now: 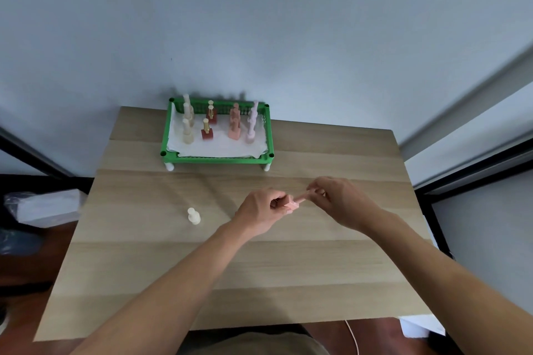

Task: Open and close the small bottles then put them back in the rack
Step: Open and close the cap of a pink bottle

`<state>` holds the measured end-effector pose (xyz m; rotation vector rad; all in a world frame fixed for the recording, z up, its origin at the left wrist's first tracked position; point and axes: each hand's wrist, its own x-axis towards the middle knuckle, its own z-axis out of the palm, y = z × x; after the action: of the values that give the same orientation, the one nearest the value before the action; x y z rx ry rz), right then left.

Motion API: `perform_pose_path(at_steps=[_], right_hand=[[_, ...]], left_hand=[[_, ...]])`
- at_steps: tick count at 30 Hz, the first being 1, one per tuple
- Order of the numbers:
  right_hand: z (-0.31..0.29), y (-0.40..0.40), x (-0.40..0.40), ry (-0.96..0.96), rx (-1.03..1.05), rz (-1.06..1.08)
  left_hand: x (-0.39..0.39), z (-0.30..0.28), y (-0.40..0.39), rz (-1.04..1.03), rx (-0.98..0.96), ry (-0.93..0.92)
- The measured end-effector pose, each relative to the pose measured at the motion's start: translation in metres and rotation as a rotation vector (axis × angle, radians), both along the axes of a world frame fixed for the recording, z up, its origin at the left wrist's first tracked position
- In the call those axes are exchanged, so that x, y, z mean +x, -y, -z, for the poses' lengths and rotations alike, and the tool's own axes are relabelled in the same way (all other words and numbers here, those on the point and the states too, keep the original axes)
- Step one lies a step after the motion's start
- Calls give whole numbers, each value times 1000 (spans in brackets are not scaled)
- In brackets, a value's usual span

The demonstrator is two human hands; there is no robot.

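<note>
Over the wooden table (230, 268), our left hand (261, 212) gripped a pink bottle (290, 205) by its base while our right hand (340, 200) pinched its cap (302, 196). A cream bottle (193, 215) stood nearby; others sat in the green rack (216, 159).

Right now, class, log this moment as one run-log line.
left hand: grip on pink bottle body | right hand: grip on its cap | cream bottle: standing on table | green rack: other bottles inside

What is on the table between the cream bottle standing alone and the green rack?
Nothing: in the head view, only bare wooden table lies between the cream bottle and the green rack.
</note>
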<state>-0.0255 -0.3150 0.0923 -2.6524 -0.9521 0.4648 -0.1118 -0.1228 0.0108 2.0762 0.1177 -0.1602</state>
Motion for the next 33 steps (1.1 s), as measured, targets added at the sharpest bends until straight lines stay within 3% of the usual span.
perform_pose_path(at_steps=[5,17,26,33], right_hand=[[-3,-7,-2,28,-126,48],[-14,-11,-16,33,-6,-6],[-9,-15,-17,135,-140,93],[-16,-11,-3,71,-46,-2]], left_hand=[[-2,0,-5,10,-6,22],[-10,3,-13,43,-10,77],[-11,-6,-14,42,2,100],[-1,-3,-12,-10,28,101]])
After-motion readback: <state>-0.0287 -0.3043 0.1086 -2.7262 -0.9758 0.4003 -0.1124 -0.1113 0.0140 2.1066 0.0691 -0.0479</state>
